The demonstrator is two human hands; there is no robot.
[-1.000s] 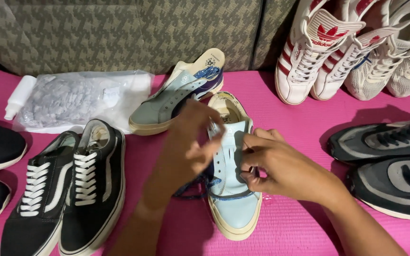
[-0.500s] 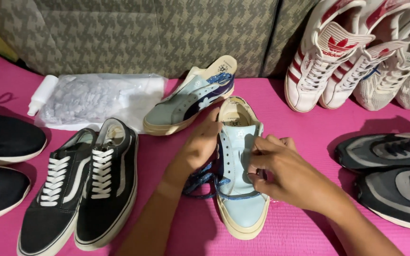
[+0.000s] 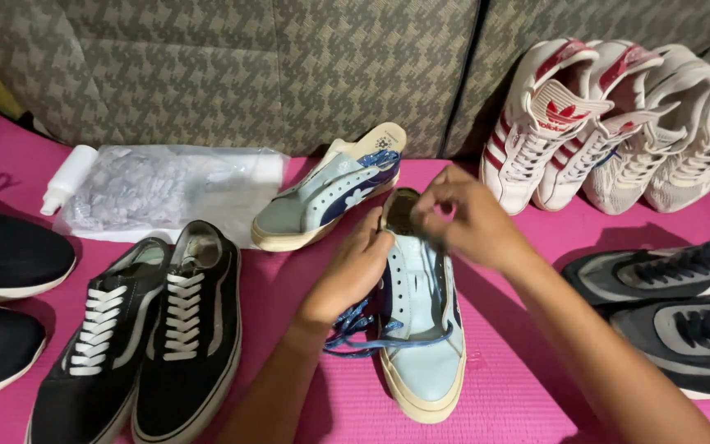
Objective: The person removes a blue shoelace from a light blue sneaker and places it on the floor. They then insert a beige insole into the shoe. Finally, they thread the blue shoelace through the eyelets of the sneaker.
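A light blue sneaker (image 3: 426, 329) with a cream sole stands upright on the pink mat (image 3: 519, 403), toe toward me. My left hand (image 3: 355, 267) grips its left side near the eyelets. My right hand (image 3: 470, 218) pinches something at the shoe's collar, over the opening. A blue lace (image 3: 363, 329) runs across the toe and bunches loose beside the shoe under my left wrist. Its mate (image 3: 330, 193) lies on its side just behind, sole edge toward me.
A black pair with white laces (image 3: 149, 329) stands left. Two dark shoes (image 3: 2, 296) sit at the left edge, grey-black trainers (image 3: 684, 304) at the right, white-and-red sneakers (image 3: 601, 123) at back right. A clear plastic bag (image 3: 158, 189) and white bottle (image 3: 67, 177) lie before the grey cushion (image 3: 248, 66).
My right hand has moved from the middle of the light blue shoe up to its collar. My left hand stayed on the shoe's side. The camera view has shifted slightly.
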